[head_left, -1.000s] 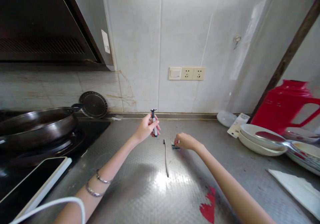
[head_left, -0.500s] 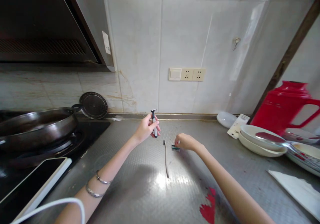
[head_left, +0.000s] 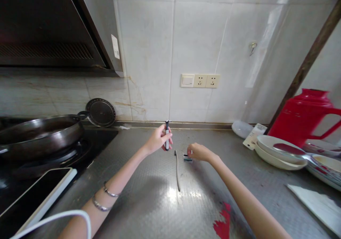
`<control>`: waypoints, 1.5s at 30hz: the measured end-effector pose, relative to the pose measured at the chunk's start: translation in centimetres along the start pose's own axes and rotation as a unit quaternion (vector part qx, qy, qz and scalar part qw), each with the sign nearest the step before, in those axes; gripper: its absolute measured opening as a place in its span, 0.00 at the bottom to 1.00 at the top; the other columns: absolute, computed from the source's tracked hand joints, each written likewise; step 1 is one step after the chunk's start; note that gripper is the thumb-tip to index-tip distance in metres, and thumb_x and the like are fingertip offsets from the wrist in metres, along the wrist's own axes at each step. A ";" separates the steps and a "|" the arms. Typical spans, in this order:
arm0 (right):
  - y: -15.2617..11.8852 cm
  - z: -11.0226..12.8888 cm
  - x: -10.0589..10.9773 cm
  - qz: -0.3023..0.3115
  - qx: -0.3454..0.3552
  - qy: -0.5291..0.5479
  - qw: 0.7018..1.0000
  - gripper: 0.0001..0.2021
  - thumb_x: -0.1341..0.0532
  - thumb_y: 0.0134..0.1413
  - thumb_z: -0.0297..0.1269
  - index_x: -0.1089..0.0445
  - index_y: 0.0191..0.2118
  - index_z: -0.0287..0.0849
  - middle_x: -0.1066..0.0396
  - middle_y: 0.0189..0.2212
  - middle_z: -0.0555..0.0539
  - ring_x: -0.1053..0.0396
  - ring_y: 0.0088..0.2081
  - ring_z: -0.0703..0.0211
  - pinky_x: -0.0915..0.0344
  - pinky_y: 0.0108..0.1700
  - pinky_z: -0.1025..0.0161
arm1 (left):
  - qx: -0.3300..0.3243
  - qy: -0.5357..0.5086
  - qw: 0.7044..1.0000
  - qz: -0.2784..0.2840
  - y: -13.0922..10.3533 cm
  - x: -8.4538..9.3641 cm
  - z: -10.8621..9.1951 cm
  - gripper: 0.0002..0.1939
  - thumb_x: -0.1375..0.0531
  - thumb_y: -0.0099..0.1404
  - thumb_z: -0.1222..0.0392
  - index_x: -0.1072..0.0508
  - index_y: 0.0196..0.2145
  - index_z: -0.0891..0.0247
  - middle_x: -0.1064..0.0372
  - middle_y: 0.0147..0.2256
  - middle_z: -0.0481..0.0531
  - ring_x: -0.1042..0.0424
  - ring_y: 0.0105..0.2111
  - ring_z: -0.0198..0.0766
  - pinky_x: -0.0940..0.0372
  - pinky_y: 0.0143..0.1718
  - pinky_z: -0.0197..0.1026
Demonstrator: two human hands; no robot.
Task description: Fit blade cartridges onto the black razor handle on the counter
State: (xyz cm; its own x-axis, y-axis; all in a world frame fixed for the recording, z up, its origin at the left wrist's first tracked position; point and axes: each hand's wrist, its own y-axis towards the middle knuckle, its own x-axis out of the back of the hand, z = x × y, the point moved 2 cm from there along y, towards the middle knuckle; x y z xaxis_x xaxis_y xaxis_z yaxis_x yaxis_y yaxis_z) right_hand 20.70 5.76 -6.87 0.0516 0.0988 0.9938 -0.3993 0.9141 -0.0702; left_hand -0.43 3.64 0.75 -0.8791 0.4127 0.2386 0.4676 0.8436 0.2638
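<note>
My left hand (head_left: 160,139) is closed around the handle of a small black and silver razor (head_left: 167,136), held upright above the counter with its head at the top. My right hand (head_left: 199,151) is low over the counter, its fingers pinched together at a small clear and dark-green case (head_left: 188,158). What lies between those fingertips is hidden. Between the two hands a thin grey stick-like thing (head_left: 177,171) with a dark, bent head rests on the metal counter (head_left: 144,196).
On the left, a pan (head_left: 39,136) sits on the stove, with a phone (head_left: 39,200) and white cable (head_left: 64,214) nearer me. Stacked bowls (head_left: 277,162), a red thermos jug (head_left: 301,114) and white paper (head_left: 317,203) occupy the right. A red patch (head_left: 223,223) marks the front.
My left hand has shifted slightly right and down with the razor, which is now straighter. My right hand has barely moved; more of the small case shows beside its fingers.
</note>
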 end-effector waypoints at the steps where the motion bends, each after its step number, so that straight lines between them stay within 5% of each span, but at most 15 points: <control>1: 0.1 0.0 -0.1 -0.001 -0.001 0.000 1.000 0.12 0.45 0.47 0.28 0.25 0.33 0.42 0.25 0.34 0.43 0.28 0.36 0.57 0.42 0.32 0.69 | 0.001 0.001 1.000 0.003 0.0 0.0 0.0 0.10 0.46 0.59 0.56 0.44 0.35 0.62 0.32 0.23 0.48 0.29 0.19 0.37 0.37 0.14 0.32; 16: 0.1 -0.1 -0.2 -0.047 0.013 0.034 0.998 0.10 0.43 0.43 0.27 0.25 0.29 0.41 0.25 0.31 0.43 0.29 0.32 0.55 0.42 0.29 0.67 | -0.006 0.002 1.000 -0.010 0.0 0.0 0.1 0.13 0.44 0.59 0.53 0.44 0.35 0.62 0.31 0.29 0.51 0.28 0.19 0.35 0.37 0.14 0.32; 22: -0.5 0.0 2.3 -0.114 0.040 0.101 0.988 0.10 0.45 0.48 0.30 0.25 0.32 0.40 0.25 0.31 0.46 0.30 0.33 0.59 0.38 0.34 0.67 | -0.028 -0.010 0.999 -0.023 0.0 0.0 0.2 0.15 0.43 0.59 0.52 0.44 0.36 0.62 0.30 0.33 0.52 0.28 0.21 0.34 0.35 0.16 0.32; 27: -2.3 1.8 6.1 -0.200 0.092 0.328 0.919 0.12 0.43 0.49 0.40 0.27 0.31 0.37 0.27 0.27 0.47 0.33 0.24 0.63 0.35 0.23 0.69 | -0.047 -0.030 0.998 -0.005 -0.3 -0.4 -0.4 0.14 0.44 0.60 0.53 0.43 0.38 0.62 0.29 0.32 0.53 0.27 0.23 0.36 0.34 0.18 0.33; 32: -4.3 4.1 8.8 -0.237 0.112 0.388 0.883 0.13 0.41 0.48 0.42 0.27 0.32 0.38 0.28 0.28 0.47 0.34 0.24 0.65 0.35 0.17 0.71 | -0.049 -0.038 0.998 -0.006 -0.8 -0.7 -1.2 0.16 0.43 0.59 0.51 0.43 0.39 0.62 0.30 0.33 0.53 0.27 0.23 0.37 0.35 0.18 0.33; 45: -5.3 6.1 9.4 -0.273 0.134 0.372 0.877 0.12 0.43 0.53 0.40 0.26 0.35 0.40 0.26 0.33 0.46 0.31 0.25 0.64 0.35 0.16 0.73 | -0.063 -0.036 0.997 -0.016 -1.3 -1.5 -1.9 0.15 0.42 0.59 0.53 0.43 0.39 0.62 0.32 0.29 0.49 0.28 0.22 0.34 0.37 0.17 0.31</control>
State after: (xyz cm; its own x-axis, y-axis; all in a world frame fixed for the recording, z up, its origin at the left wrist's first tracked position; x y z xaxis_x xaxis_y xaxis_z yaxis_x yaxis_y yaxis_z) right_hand 17.74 -0.49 3.36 0.8449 -0.0043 0.5349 -0.3256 0.7893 0.5206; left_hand 0.46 1.29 1.85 -0.8959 0.4139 0.1617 0.4434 0.8085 0.3870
